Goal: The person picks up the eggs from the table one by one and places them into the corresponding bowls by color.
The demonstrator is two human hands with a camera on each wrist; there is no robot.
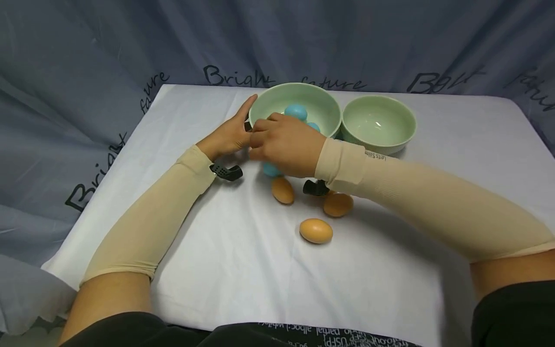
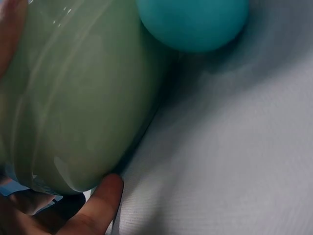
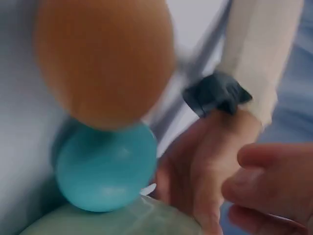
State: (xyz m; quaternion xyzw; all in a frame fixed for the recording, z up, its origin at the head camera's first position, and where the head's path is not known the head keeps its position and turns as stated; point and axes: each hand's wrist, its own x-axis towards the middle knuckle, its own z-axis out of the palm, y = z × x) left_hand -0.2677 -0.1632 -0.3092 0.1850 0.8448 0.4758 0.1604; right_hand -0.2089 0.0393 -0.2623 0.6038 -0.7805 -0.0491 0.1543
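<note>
My left hand [image 1: 230,135] grips the left side of a pale green bowl [image 1: 331,115], one finger up by its rim and another low near the cloth in the left wrist view. Over the bowl's near left edge, my right hand [image 1: 288,144] hangs with loosely bent fingers, and no egg shows between its fingertips [image 3: 239,186] in the right wrist view. Inside the bowl lie blue eggs [image 1: 296,112], partly hidden by that hand. Another blue egg [image 3: 105,166] sits on the cloth against the bowl's outside, beside an orange-brown egg [image 3: 105,58].
A second green bowl [image 1: 379,120] stands right of the first, close by its side. More orange-brown eggs [image 1: 316,231] lie on the white cloth [image 1: 243,270] below the right forearm. A grey curtain with handwriting [image 1: 277,43] hangs behind the table.
</note>
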